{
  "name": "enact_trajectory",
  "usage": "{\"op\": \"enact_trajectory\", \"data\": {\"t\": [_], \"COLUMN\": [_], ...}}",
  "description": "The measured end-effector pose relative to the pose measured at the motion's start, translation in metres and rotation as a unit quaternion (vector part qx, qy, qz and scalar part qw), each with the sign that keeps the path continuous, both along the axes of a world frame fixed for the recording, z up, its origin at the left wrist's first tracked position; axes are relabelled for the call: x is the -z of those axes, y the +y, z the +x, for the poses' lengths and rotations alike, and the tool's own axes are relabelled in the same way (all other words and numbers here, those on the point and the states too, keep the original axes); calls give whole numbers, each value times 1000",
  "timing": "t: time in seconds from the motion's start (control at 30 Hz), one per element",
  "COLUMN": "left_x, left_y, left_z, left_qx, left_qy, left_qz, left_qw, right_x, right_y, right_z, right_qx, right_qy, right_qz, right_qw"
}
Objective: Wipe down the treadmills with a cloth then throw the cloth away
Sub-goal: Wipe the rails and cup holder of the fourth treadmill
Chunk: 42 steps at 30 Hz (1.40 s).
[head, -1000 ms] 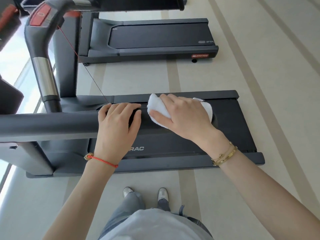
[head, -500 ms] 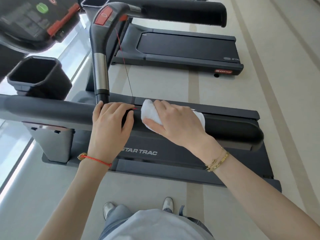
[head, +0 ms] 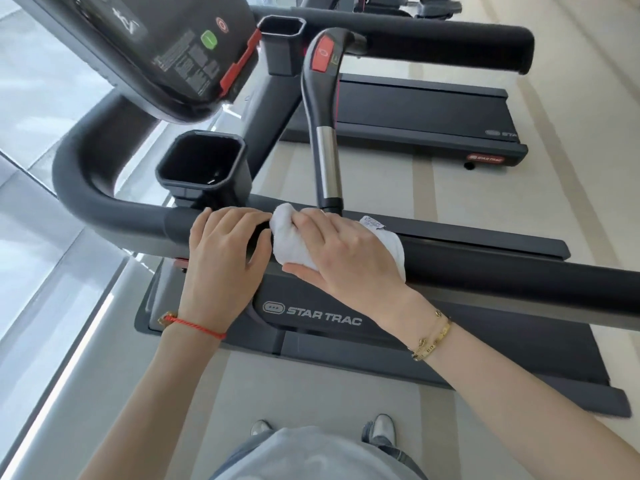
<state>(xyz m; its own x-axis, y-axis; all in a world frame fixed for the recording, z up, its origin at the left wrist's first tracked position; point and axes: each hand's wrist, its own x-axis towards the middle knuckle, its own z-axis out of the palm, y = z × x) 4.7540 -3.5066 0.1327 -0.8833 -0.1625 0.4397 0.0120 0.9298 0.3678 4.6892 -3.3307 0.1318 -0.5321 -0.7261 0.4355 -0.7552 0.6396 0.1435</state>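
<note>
A white cloth (head: 289, 242) is wrapped over the black side handrail (head: 502, 271) of the nearest treadmill (head: 322, 320). My right hand (head: 341, 252) grips the cloth around the rail, fingers over the top and thumb underneath. My left hand (head: 225, 256) holds the same rail just left of the cloth, fingers curled over it. The two hands nearly touch. A small label on the cloth shows past my right hand.
A black cup holder (head: 202, 164) and the tilted console (head: 173, 46) stand above my left hand. An upright grip with a red button (head: 323, 109) rises behind the cloth. A second treadmill (head: 415, 116) lies beyond on the beige floor. My feet (head: 381, 427) are below.
Both hands with the cloth have slid left along the handrail toward its curved end. The view has lifted, so the console and cup holder now show.
</note>
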Motion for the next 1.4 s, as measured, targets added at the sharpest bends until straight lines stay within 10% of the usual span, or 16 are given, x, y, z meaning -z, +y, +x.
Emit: {"op": "enact_trajectory", "data": {"t": [0.9, 1.4], "left_x": [-11, -22], "left_y": [-175, -194], "left_z": [1, -78], "left_qx": [62, -7], "left_qy": [-31, -88], "left_qz": [47, 101], "left_qw": [996, 991], "right_x": [-4, -14], "right_y": [-165, -173], "right_z": [18, -92], "right_qx": [93, 222], "right_qy": [-2, -398], "right_qz": [-179, -178], "right_qw": [979, 872]}}
